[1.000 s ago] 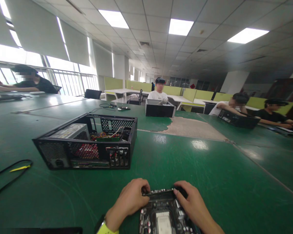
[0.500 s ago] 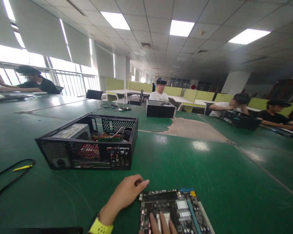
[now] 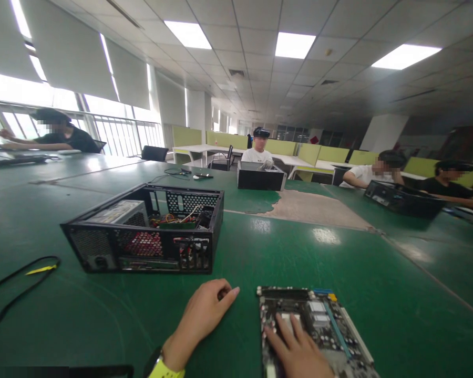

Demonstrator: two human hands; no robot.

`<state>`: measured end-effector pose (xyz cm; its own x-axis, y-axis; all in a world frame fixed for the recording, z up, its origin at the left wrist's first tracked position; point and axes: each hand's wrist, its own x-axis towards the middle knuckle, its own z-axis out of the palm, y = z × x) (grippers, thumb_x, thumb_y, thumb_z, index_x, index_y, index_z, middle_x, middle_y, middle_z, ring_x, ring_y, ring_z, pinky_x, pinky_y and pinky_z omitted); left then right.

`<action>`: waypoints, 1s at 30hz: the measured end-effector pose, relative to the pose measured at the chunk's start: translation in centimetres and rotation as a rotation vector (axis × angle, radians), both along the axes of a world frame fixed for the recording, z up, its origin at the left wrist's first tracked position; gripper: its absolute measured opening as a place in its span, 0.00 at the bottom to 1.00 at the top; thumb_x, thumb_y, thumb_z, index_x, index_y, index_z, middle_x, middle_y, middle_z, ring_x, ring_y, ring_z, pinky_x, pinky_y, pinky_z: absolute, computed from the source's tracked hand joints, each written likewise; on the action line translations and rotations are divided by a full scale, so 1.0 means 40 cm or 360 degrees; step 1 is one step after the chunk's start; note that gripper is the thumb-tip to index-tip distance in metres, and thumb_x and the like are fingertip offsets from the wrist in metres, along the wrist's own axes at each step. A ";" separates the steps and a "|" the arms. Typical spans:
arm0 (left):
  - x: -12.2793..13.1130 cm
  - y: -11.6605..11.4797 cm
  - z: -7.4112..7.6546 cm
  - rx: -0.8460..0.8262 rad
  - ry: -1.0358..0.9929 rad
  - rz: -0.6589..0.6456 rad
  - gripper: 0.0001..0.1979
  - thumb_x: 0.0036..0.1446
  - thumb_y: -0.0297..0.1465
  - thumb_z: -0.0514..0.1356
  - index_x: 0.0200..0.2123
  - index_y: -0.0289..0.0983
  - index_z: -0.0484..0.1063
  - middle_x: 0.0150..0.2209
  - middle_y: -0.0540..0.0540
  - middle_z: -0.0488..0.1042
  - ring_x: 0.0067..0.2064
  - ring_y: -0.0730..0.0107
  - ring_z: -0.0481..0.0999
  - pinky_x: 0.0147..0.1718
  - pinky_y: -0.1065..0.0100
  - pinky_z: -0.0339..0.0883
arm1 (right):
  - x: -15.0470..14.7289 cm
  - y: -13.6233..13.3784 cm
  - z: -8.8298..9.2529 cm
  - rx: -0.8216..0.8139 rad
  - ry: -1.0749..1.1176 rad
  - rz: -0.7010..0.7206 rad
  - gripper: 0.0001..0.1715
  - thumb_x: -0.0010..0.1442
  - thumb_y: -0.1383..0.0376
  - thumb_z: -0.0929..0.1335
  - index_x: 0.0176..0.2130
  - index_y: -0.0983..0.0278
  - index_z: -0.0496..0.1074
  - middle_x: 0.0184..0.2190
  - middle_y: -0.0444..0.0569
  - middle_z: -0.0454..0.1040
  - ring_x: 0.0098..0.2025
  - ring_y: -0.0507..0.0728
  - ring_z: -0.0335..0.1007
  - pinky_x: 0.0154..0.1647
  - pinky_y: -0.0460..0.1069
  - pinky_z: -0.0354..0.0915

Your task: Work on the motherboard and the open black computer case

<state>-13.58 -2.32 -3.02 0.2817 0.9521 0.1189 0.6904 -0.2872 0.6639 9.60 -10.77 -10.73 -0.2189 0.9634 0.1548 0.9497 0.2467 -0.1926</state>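
Spreads the right hand (image 3: pixel 299 346) ungripping over the motherboard (image 3: pixel 326 332) at five o'clock, holds the left hand (image 3: pixel 205 310) empty, half-curled toward six, and could scrape the motherboard's underside against the worktop (image 3: pixel 402 304) by pressing while sliding.

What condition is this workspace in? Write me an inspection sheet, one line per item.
Surface: green table, shiny, with a bare patch where the covering is missing.
Job's things: motherboard flat on the table at the right; open-topped computer case at the left, power supply and wires inside.
Clutter: small white-and-black item farther back, too small to identify; dark edge at bottom left, unidentified.
Grip: left hand on the table, fingers curled, nothing seen in it; right hand spread palm-down on the motherboard.
Cables: black cable with yellow tag, left of the case.
Surroundings: four other people seated; window blinds; lit ceiling panels.
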 end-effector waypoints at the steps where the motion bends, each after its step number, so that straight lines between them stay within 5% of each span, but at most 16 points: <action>1: 0.003 -0.003 0.002 0.0029 0.0009 0.0007 0.18 0.60 0.44 0.51 0.28 0.38 0.70 0.29 0.49 0.73 0.33 0.65 0.71 0.33 0.68 0.60 | 0.057 0.026 0.024 -0.0059 -0.0022 -0.0077 0.37 0.51 0.43 0.69 0.58 0.49 0.65 0.61 0.48 0.60 0.61 0.75 0.54 0.54 0.67 0.62; 5: 0.014 -0.020 0.025 0.0289 -0.0012 0.0120 0.12 0.60 0.39 0.52 0.38 0.39 0.71 0.40 0.44 0.73 0.44 0.60 0.71 0.44 0.63 0.63 | 0.337 0.132 0.076 -0.0145 -0.0104 -0.0444 0.40 0.59 0.41 0.58 0.62 0.56 0.60 0.65 0.48 0.52 0.66 0.68 0.42 0.63 0.65 0.46; 10: 0.009 -0.018 0.082 0.0815 0.0103 0.0481 0.19 0.58 0.37 0.53 0.52 0.38 0.65 0.53 0.40 0.66 0.55 0.53 0.63 0.52 0.55 0.59 | 0.601 0.211 0.038 -0.0238 -0.0181 -0.0664 0.40 0.59 0.42 0.56 0.64 0.56 0.57 0.66 0.46 0.49 0.67 0.65 0.40 0.63 0.64 0.45; 15: -0.007 0.052 0.156 0.0934 0.0545 0.0923 0.29 0.58 0.38 0.52 0.59 0.27 0.56 0.61 0.31 0.59 0.62 0.47 0.54 0.57 0.49 0.51 | 0.621 0.213 0.026 -0.0185 -0.0217 -0.0672 0.40 0.59 0.41 0.54 0.64 0.56 0.56 0.66 0.46 0.51 0.67 0.63 0.41 0.63 0.62 0.46; 18: -0.008 0.104 0.205 0.0772 0.0819 0.0868 0.24 0.57 0.39 0.53 0.51 0.28 0.65 0.54 0.31 0.68 0.58 0.47 0.61 0.57 0.48 0.49 | 0.607 0.211 0.033 -0.0186 -0.0216 -0.0677 0.40 0.59 0.41 0.54 0.64 0.55 0.56 0.66 0.47 0.51 0.67 0.63 0.41 0.63 0.62 0.45; 23: -0.005 0.141 0.257 0.0607 0.1031 0.0741 0.19 0.59 0.39 0.50 0.35 0.30 0.74 0.35 0.33 0.76 0.41 0.49 0.73 0.42 0.55 0.61 | 0.607 0.213 0.036 -0.0183 -0.0166 -0.0671 0.40 0.59 0.42 0.55 0.63 0.56 0.57 0.66 0.48 0.51 0.67 0.64 0.42 0.63 0.62 0.45; 30: 0.020 0.087 0.272 0.0611 0.1057 0.0684 0.19 0.58 0.40 0.52 0.32 0.31 0.75 0.30 0.35 0.76 0.37 0.49 0.75 0.37 0.57 0.63 | 0.619 0.234 0.062 -0.0229 -0.0021 -0.0669 0.42 0.57 0.40 0.56 0.61 0.58 0.61 0.64 0.50 0.55 0.65 0.66 0.48 0.63 0.63 0.46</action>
